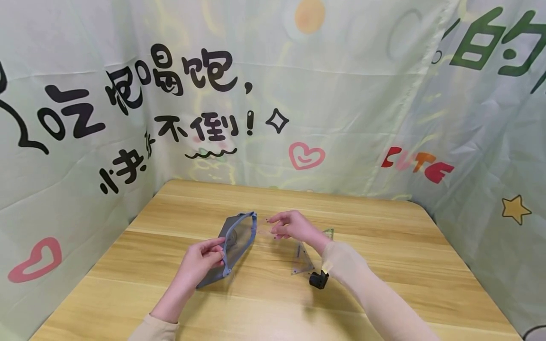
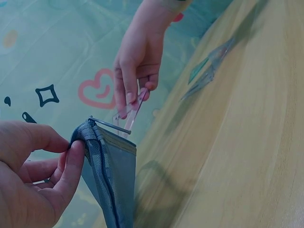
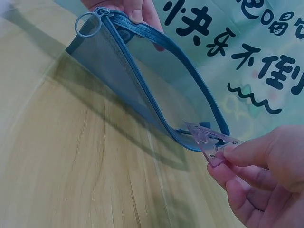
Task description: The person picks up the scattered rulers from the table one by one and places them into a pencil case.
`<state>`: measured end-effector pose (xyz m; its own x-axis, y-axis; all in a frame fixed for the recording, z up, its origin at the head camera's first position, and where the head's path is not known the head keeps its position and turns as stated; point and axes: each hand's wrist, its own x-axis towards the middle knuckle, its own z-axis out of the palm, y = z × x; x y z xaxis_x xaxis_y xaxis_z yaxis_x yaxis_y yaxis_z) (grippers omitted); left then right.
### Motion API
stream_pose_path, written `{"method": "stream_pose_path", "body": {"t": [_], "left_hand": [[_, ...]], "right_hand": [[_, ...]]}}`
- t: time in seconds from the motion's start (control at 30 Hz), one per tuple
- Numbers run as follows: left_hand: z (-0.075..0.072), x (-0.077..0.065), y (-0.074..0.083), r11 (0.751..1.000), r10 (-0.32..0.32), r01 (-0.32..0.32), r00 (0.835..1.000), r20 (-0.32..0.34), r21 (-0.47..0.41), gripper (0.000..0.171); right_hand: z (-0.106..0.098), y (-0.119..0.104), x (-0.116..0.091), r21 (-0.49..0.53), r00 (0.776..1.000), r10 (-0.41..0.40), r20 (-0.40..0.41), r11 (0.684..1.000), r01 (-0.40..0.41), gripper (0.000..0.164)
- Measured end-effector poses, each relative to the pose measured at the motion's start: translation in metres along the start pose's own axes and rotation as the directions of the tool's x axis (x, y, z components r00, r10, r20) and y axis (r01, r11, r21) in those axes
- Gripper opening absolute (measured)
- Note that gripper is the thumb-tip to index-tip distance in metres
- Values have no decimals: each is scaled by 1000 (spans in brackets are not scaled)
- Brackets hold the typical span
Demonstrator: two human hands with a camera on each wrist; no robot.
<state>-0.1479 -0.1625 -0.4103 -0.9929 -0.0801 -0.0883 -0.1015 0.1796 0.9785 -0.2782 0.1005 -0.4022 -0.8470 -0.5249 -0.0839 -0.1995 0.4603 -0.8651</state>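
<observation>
A blue zippered pouch (image 1: 240, 241) with see-through sides stands tilted on the table, its mouth spread wide. My left hand (image 1: 204, 255) pinches the zipper edge between thumb and fingers. A round zipper pull ring (image 3: 88, 24) hangs at that end in the right wrist view. At the far end of the mouth, my right hand (image 1: 294, 226) pinches a clear pinkish set square (image 3: 211, 145) between thumb and fingers. One corner of the set square points in at the opening. In the left wrist view the pouch (image 2: 121, 178) partly hides the set square.
On the wooden table (image 1: 170, 203), a clear triangular ruler (image 1: 302, 260) lies under my right forearm. A green-marked ruler (image 1: 329, 233) shows behind that arm. A small black device (image 1: 318, 279) is by the right wrist. Printed cloth (image 1: 350, 109) hangs around the table.
</observation>
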Motion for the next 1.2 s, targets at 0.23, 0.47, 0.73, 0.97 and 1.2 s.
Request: {"method": "stream_pose_path", "body": {"t": [0.23, 0.47, 0.73, 0.97, 1.2], "left_hand": [[0, 0, 0, 1000, -1, 1, 1000, -3, 1, 42], [1, 1, 0, 1000, 4, -4, 1000, 2, 2, 42], [2, 0, 0, 1000, 1, -1, 1000, -1, 1, 42], [1, 0, 1, 1000, -4, 4, 1000, -2, 1, 42], [-1, 0, 3, 1000, 16, -16, 1000, 12, -3, 41]], "right_hand": [[7, -1, 11, 29, 1000, -3, 25, 1000, 2, 35], [10, -5, 16, 31, 1000, 7, 23, 999, -8, 35], [13, -11, 17, 38, 999, 36, 32, 999, -37, 35], [17, -15, 20, 53, 997, 63, 41, 996, -65, 35], [20, -17, 22, 74, 996, 74, 44, 994, -77, 34]]}}
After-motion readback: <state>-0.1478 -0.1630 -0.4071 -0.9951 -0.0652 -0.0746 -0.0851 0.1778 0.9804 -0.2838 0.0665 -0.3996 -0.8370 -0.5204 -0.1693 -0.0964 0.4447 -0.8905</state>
